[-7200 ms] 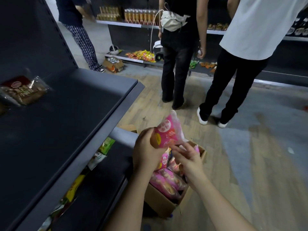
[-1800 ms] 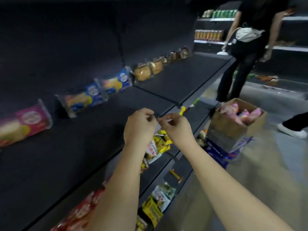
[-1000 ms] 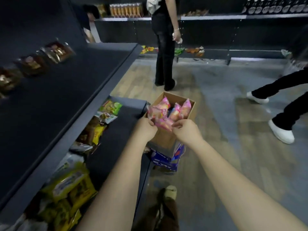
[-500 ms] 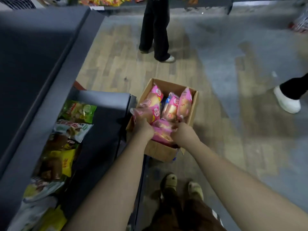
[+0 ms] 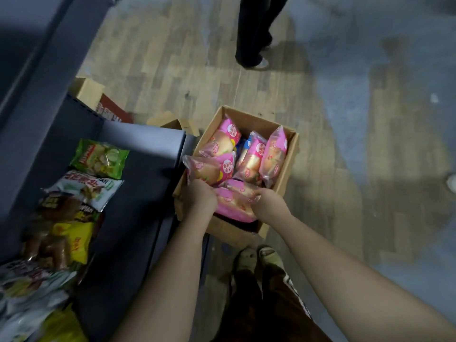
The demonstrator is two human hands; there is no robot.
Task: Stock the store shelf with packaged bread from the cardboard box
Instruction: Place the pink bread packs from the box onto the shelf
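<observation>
Back at the brown cardboard box (image 5: 256,119), left hand (image 5: 201,196) grips, right hand (image 5: 267,202) pinches pink plastic bread packets (image 5: 233,206) by its near edge; next load likely starts.

- Your left hand (image 5: 201,196) curls down among the packets in the cardboard box (image 5: 288,166). Its fingertips are hidden, so you cannot tell which packet it grips.
- Your right hand (image 5: 267,202) shows only its back; it probably pinches the end of the pink bread packet (image 5: 234,206).
- A blue packet (image 5: 243,144) shows only as a sliver between pink ones.
- The snack bags (image 5: 29,304) at lower left are blurred and cut by the edge.
- The bystander (image 5: 251,28) is cut off above the legs.
</observation>
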